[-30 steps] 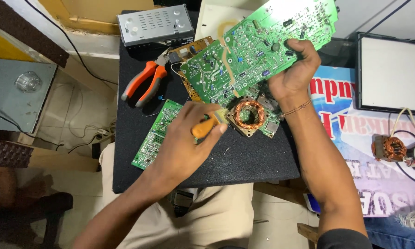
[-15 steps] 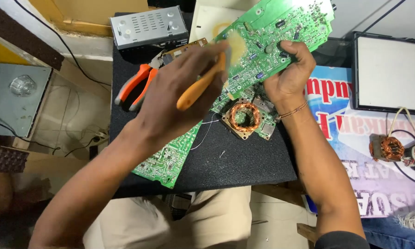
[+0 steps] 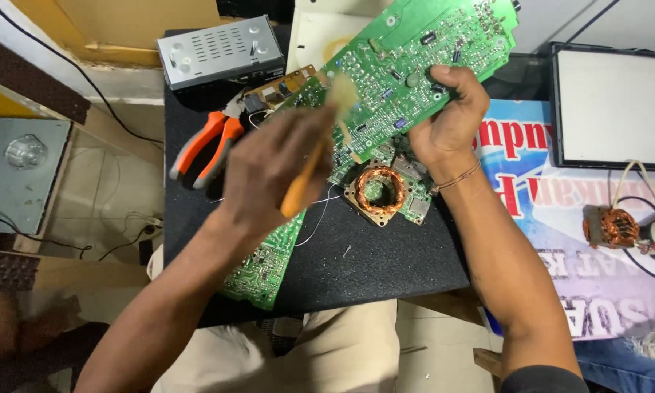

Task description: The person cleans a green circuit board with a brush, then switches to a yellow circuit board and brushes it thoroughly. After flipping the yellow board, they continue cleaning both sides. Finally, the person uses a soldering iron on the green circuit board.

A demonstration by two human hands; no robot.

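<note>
My right hand [image 3: 447, 120] grips the lower edge of a large green circuit board [image 3: 415, 58], holding it tilted above the black mat [image 3: 371, 262]. My left hand [image 3: 269, 175] is closed on an orange-handled brush [image 3: 305, 178], whose pale bristles [image 3: 344, 94] touch the board's solder side and look blurred. Below the raised board lies a smaller board with a copper coil [image 3: 380, 191]. Another green circuit board [image 3: 265, 258] rests on the mat under my left forearm.
Orange-handled pliers [image 3: 207, 149] lie at the mat's left. A grey metal box [image 3: 218, 51] stands at the back. To the right, a white-screened panel [image 3: 615, 109] and two copper-wound coils [image 3: 629, 229] sit on a printed banner [image 3: 575, 240].
My left hand has lifted the brush from the mat up to the raised board and shifted right across it. My right hand has kept the board held up, raising it slightly.
</note>
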